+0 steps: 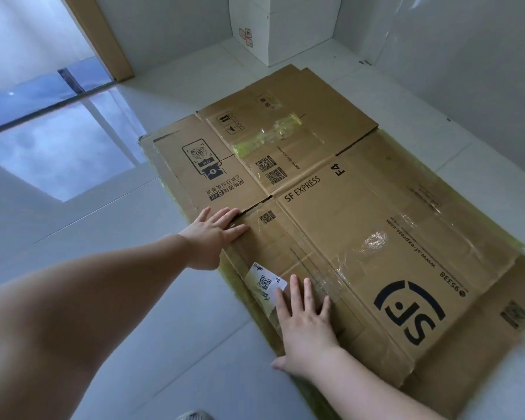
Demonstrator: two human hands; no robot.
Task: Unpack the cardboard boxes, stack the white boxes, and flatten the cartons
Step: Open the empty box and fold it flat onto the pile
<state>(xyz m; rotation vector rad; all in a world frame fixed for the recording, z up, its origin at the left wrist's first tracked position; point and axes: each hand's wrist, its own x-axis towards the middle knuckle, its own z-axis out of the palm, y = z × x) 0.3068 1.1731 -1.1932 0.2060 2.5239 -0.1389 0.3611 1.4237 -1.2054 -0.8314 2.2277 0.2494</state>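
Observation:
A flattened brown carton printed "SF EXPRESS" lies on top of other flattened cartons on the tiled floor. My left hand presses flat on its left edge, fingers straight, by a flap seam. My right hand lies flat on the near left part of the carton, fingers spread, beside a white shipping label. A stack of white boxes stands in the far corner against the wall.
A second flattened carton sticks out under the top one at the right. A wooden door frame stands at the far left beside a glass floor-level window. A shoe tip shows at the bottom edge.

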